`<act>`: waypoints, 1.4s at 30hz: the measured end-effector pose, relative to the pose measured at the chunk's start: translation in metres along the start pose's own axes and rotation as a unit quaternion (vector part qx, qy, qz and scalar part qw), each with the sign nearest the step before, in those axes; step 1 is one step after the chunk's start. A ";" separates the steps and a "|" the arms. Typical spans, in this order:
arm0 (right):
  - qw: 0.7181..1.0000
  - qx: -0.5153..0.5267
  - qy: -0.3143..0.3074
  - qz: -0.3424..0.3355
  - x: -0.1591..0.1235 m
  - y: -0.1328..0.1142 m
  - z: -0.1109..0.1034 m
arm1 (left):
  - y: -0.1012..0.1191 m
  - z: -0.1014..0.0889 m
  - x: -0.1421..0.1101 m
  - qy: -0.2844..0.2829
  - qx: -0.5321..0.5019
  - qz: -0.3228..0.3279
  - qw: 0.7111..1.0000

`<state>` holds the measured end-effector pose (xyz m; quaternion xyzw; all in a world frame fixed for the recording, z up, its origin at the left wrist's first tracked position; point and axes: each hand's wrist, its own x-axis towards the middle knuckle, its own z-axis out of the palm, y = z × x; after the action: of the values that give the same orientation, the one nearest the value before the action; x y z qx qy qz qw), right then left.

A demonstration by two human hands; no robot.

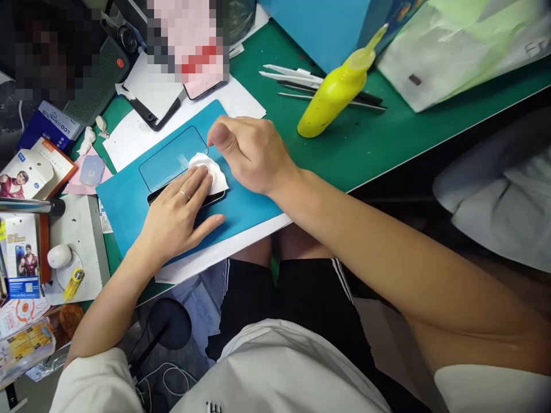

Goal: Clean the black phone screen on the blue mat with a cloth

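My left hand lies flat with its thumb spread out, over a dark phone on the blue mat. Its fingertips rest on a white wipe that covers part of the phone. My right hand is curled closed just right of the wipe, above the mat. Whatever its fingers hold, if anything, is hidden. Behind the left fingers lies a clear screen protector with a thin black border. Most of the phone's face is covered by the hand and wipe.
A yellow squeeze bottle stands on the green table, beside several tweezers. Farther right is a plastic bag. Another phone lies behind the mat. At left are boxes and a yellow-handled tool.
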<state>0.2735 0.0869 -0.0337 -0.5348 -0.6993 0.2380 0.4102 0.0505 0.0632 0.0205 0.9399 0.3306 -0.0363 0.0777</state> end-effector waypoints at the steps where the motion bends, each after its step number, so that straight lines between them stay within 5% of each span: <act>1: 1.000 0.002 0.004 0.003 0.001 0.000 0.000 | 0.001 0.000 0.006 0.000 0.000 -0.001 1.000; 6: 1.000 -0.022 0.006 0.013 0.003 0.000 -0.002 | 0.001 0.000 0.007 0.012 0.004 -0.008 1.000; 12: 0.998 0.003 0.018 -0.057 -0.001 -0.006 -0.008 | -0.015 0.001 -0.052 0.062 0.044 -0.081 0.994; 16: 0.998 -0.012 0.005 -0.061 0.001 -0.001 -0.003 | -0.031 -0.012 -0.075 0.114 0.096 -0.213 0.966; 21: 0.993 -0.074 -0.024 -0.086 0.000 0.005 0.008 | -0.053 -0.025 -0.059 0.127 0.123 -0.358 0.917; 27: 0.997 -0.034 -0.010 -0.062 0.003 -0.001 0.005 | -0.066 0.003 -0.053 0.197 0.043 -0.292 0.935; 31: 0.998 -0.034 -0.034 -0.033 0.030 0.003 0.007 | -0.066 0.019 -0.061 0.178 0.047 -0.265 0.947; 35: 0.995 -0.084 -0.024 -0.040 0.052 0.016 0.020 | -0.070 0.019 -0.067 0.169 0.016 -0.298 0.939; 42: 0.992 -0.089 -0.043 -0.077 0.049 0.033 0.032 | -0.074 0.019 -0.059 0.215 -0.015 -0.290 0.932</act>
<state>0.2610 0.1469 -0.0610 -0.5027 -0.7738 0.1656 0.3479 -0.0422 0.0802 0.0001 0.7871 0.5982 0.1504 0.0046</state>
